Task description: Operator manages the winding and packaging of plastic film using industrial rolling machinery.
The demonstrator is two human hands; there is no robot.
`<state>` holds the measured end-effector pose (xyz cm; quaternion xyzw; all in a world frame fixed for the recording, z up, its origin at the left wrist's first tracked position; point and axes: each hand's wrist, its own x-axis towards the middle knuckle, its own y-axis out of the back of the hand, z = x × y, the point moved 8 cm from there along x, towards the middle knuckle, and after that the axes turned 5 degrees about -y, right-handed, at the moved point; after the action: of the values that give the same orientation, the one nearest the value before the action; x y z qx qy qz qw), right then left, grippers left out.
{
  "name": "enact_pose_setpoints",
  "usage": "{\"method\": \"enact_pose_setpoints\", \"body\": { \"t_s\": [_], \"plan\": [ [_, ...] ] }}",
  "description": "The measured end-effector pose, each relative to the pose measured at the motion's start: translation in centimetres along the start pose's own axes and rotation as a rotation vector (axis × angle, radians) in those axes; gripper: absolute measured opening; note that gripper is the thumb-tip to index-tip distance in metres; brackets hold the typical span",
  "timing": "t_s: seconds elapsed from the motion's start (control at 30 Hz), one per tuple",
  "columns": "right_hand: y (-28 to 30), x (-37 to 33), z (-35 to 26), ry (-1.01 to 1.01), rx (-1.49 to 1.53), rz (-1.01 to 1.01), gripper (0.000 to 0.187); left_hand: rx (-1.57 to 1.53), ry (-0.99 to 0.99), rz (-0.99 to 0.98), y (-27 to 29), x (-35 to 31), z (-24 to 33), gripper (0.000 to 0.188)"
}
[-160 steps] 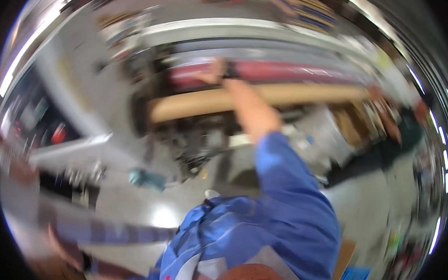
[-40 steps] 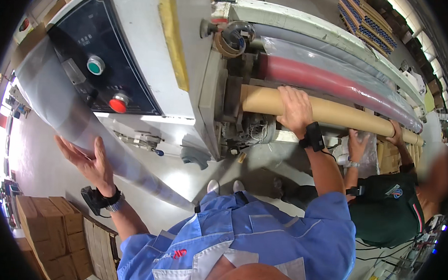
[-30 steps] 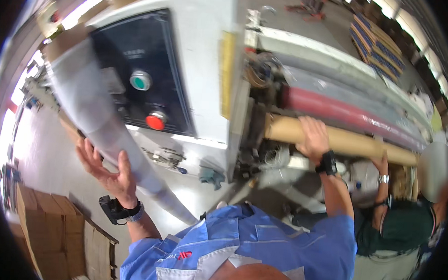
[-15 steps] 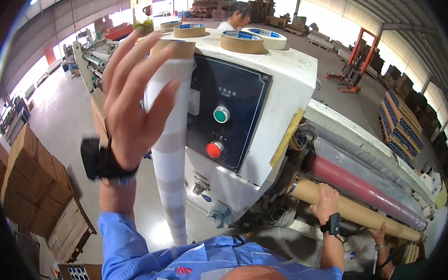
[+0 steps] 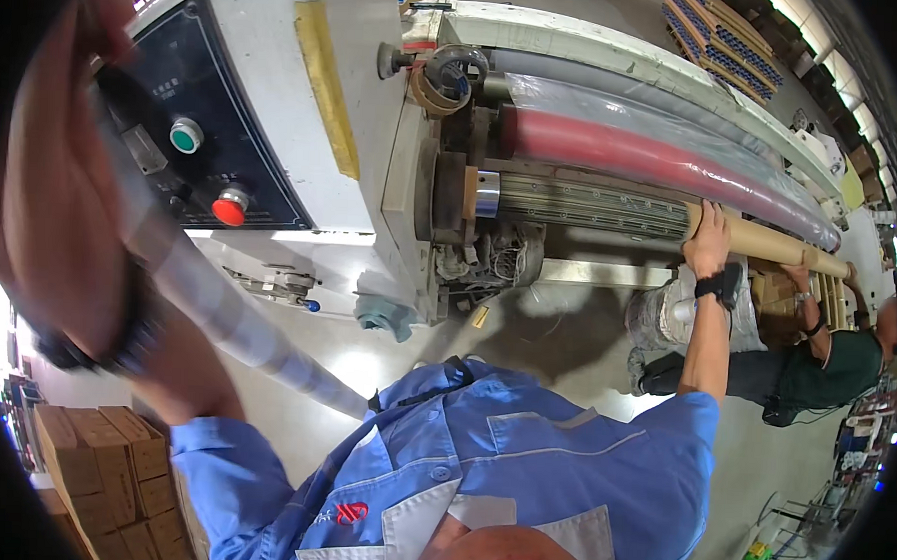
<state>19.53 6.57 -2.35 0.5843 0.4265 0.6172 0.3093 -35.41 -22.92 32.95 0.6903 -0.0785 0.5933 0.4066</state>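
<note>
My right hand (image 5: pixel 708 241) is wrapped over the left end of a brown cardboard tube (image 5: pixel 765 244). The tube sits around a ribbed metal shaft (image 5: pixel 592 206), whose left stretch shows bare. Raised and smeared by motion, my left hand (image 5: pixel 62 183) is at the upper left, in front of the machine's black control panel (image 5: pixel 152 72). Its fingers cannot be made out. Behind it slants a long roll wrapped in whitish film (image 5: pixel 237 311), its upper end hidden by my hand. Farther right, a co-worker's hand (image 5: pixel 797 273) touches the cardboard tube.
Above the shaft lies a red roll (image 5: pixel 614 152) under clear film. Tape rolls (image 5: pixel 447 80) hang at the machine's side. The co-worker (image 5: pixel 815 366) in dark clothes bends in from the right. Brown cartons (image 5: pixel 110 475) are stacked at the lower left; bundled tubes (image 5: pixel 724 42) lie beyond the machine.
The cardboard tube has slid right along the shaft with my right hand, baring the shaft's left part. The view has swung right and downward. My left hand now appears closer and more blurred.
</note>
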Motion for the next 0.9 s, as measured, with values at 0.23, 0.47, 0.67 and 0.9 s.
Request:
{"method": "enact_pose_setpoints", "body": {
  "t_s": [0.23, 0.47, 0.67, 0.9],
  "plan": [
    [4.8, -8.1, -16.3, 0.384, 0.764, 0.124, 0.056, -1.098, 1.074, 0.197, -30.5, -15.2, 1.2, 0.025],
    [1.0, -13.9, -18.0, 0.094, 1.240, -0.344, 0.034, -0.358, 1.247, 0.038, -36.8, -17.1, -6.6, 0.031],
    [-1.9, -16.0, -17.9, 0.172, 1.297, -0.505, 0.030, -0.149, 1.349, -0.234, -37.4, -17.8, -10.8, 0.034],
    [-2.5, -17.0, -18.4, 0.233, 1.279, -0.577, 0.028, 0.245, 1.321, -0.543, -37.8, -16.4, -12.6, 0.040]
  ]
}}
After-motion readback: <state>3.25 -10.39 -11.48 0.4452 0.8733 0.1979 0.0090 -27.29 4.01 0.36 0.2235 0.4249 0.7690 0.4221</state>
